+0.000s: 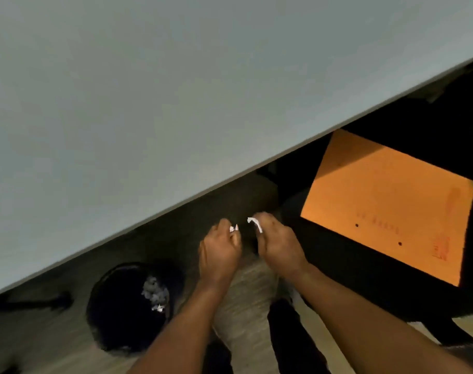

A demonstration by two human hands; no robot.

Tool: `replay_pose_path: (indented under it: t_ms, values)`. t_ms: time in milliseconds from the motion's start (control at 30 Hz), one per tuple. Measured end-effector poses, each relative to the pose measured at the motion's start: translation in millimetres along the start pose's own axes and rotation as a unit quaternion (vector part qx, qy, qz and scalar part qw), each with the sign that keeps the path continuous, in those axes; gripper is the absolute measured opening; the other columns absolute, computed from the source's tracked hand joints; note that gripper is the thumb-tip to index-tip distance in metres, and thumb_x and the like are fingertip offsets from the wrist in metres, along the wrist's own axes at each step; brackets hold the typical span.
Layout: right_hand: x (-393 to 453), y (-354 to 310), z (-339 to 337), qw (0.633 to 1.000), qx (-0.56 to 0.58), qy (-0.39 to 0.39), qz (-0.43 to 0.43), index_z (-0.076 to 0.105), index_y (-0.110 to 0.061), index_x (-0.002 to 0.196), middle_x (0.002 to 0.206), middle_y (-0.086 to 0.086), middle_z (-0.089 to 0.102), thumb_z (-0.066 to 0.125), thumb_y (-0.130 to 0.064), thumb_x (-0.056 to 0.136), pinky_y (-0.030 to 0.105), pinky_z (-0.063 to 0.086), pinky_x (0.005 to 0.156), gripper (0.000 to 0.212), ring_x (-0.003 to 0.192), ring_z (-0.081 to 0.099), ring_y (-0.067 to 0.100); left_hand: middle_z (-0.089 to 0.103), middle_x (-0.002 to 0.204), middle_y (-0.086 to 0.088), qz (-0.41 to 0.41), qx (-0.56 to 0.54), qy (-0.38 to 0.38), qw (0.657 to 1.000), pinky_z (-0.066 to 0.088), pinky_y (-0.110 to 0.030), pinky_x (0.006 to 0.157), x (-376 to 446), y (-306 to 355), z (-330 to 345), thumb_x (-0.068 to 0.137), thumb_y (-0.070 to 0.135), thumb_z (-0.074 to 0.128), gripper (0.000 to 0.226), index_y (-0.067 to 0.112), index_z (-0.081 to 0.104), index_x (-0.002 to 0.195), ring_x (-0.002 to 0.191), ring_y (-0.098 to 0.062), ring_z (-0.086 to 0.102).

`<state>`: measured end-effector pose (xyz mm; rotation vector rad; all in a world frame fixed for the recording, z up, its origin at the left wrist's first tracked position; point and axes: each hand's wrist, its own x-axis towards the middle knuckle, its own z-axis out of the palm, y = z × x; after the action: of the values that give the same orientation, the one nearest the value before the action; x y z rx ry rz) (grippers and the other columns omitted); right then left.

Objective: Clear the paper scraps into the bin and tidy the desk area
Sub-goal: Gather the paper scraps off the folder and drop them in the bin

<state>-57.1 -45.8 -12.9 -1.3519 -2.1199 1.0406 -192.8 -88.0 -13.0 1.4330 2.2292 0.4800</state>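
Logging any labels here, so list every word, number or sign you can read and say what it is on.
None can be read.
Orange envelope: faint red print along its lower and right edges, too blurred to read.
Desk, bin, paper scraps in the hands: no text visible.

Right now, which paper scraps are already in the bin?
The crumpled greyish-white scraps inside the black bin; the other white bits remain pinched in both hands.

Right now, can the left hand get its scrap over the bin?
Probably yes. The left hand, closed on a paper scrap, is right of the bin with nothing between them; the bin's mouth is open.
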Motion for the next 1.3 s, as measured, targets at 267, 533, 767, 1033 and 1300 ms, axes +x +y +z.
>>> replay_pose_path:
  t_ms: [267, 533, 767, 1033, 1300]
  values:
    - [-21.9, -101.6, 177.1, 0.984, -0.049, -0.167, -0.042, 0.052, -0.003, 0.102, 0.085, 0.020, 0.061, 0.049, -0.009, 0.092, 0.044, 0.045, 0.058, 0.012, 0.071, 0.060, 0.042, 0.060, 0.070, -0.023, -0.157, 0.011, 0.076, 0.985, 0.044, -0.043, 0.051, -89.6, -185.4, -70.8, 0.080, 0.004, 0.067, 0.012, 0.002, 0.056, 0.076, 0.059, -0.042, 0.058]
    - [-70.2, -145.3, 347.2, 0.955, -0.091, -0.276, -0.058, 0.048, -0.007, 0.105, 0.091, 0.019, 0.063, 0.045, -0.015, 0.096, 0.043, 0.050, 0.063, 0.012, 0.075, 0.062, 0.038, 0.063, 0.082, -0.028, -0.288, 0.014, 0.096, 0.953, 0.045, -0.046, 0.059, -160.7, -342.6, -76.7, 0.087, 0.006, 0.057, 0.012, -0.005, 0.060, 0.090, 0.071, -0.044, 0.061]
    - [-75.4, -134.1, 452.9, 0.924, -0.140, -0.339, -0.109, 0.048, -0.004, 0.119, 0.112, 0.020, 0.050, 0.044, -0.025, 0.098, 0.038, 0.039, 0.067, 0.029, 0.091, 0.055, 0.037, 0.061, 0.095, -0.023, -0.303, 0.000, 0.114, 0.946, 0.034, -0.036, 0.059, -175.4, -429.6, -32.6, 0.092, 0.021, 0.043, 0.026, -0.001, 0.054, 0.100, 0.076, -0.042, 0.060]
    - [-67.9, -108.2, 490.0, 0.848, -0.278, -0.438, -0.105, 0.013, -0.017, 0.151, 0.152, 0.016, 0.022, 0.050, -0.039, 0.094, 0.050, 0.035, 0.104, 0.071, 0.134, 0.025, 0.038, 0.012, 0.163, -0.011, -0.354, 0.045, -0.088, 0.930, 0.018, -0.049, 0.116, -186.3, -473.1, 10.0, 0.100, 0.043, 0.028, 0.064, 0.013, 0.014, 0.154, 0.147, -0.032, 0.014]
    - [-85.0, -95.7, 463.7, 0.870, -0.266, -0.391, -0.144, 0.013, -0.019, 0.152, 0.159, 0.009, 0.014, 0.034, -0.044, 0.100, 0.044, 0.018, 0.115, 0.061, 0.145, 0.011, 0.028, -0.001, 0.165, -0.005, -0.308, 0.078, -0.087, 0.944, 0.003, -0.043, 0.121, -201.0, -459.3, 10.3, 0.098, 0.048, 0.012, 0.066, 0.017, 0.008, 0.156, 0.150, -0.023, -0.003]
